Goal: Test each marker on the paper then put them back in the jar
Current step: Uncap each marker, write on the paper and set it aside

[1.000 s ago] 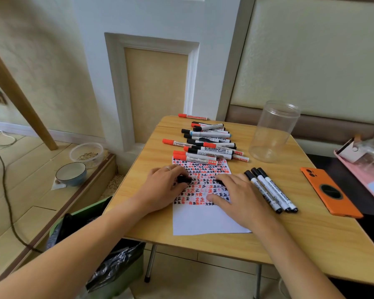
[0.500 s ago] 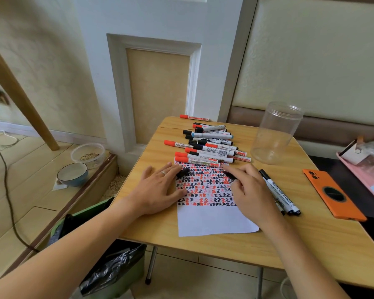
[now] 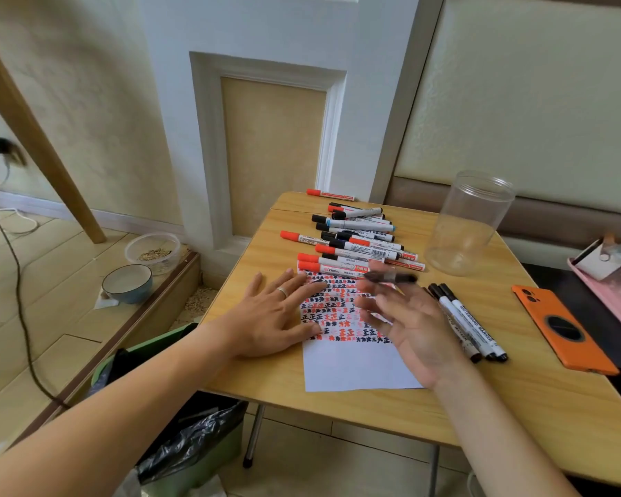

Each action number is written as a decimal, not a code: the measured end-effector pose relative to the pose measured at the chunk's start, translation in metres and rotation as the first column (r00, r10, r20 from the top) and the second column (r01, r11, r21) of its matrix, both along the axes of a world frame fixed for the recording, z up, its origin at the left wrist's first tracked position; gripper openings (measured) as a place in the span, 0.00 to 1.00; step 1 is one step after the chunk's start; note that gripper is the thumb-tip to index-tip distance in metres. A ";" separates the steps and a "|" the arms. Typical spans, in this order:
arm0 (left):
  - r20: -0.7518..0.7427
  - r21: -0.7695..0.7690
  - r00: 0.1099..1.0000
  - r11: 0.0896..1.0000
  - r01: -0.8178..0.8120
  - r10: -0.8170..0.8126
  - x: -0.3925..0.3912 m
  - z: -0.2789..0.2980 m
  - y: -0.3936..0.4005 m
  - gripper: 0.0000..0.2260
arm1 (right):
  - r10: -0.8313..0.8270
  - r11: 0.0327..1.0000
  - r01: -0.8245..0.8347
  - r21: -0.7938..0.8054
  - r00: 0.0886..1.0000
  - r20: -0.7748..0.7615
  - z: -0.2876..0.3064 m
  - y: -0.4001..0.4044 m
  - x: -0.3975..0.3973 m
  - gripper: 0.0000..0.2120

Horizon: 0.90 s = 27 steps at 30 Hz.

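Left hand lies flat, pinning white scribbled paper; right hand loosely pinches blurred black marker at fingertips, ready to test.

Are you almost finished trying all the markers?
Not close. The paper already carries rows of red and black test marks, and three black markers lie set aside at its right. The right hand has a blurred black marker at its fingertips; the left hand lies flat on the sheet. A big pile of markers waits, and the jar is empty.
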<state>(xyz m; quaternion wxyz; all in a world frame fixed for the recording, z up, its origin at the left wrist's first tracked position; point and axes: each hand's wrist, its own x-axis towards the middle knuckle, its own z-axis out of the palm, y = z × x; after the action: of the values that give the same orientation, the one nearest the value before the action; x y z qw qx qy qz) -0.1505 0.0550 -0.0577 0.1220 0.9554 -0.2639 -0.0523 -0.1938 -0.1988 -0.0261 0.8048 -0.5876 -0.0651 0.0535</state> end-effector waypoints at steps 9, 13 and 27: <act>0.014 0.092 1.000 0.996 0.005 -0.006 0.001 -0.003 0.000 0.28 | -0.042 0.928 0.089 -0.361 0.990 0.137 -0.012 0.027 -0.009 0.03; -0.009 0.072 1.000 0.997 0.013 -0.012 0.001 0.000 0.002 0.28 | -0.010 0.911 0.056 -0.408 0.994 0.113 -0.014 0.030 -0.011 0.03; 0.001 0.040 1.000 0.999 0.014 -0.014 -0.001 -0.001 0.011 0.23 | -0.025 0.873 0.093 -0.479 0.989 0.146 -0.019 0.047 -0.021 0.10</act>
<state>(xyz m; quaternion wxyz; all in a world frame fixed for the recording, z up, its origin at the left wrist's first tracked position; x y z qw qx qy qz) -0.1512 0.0662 -0.0587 0.1025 0.9557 -0.2697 -0.0578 -0.2150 -0.1518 -0.0449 0.6269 -0.7743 -0.0861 0.0034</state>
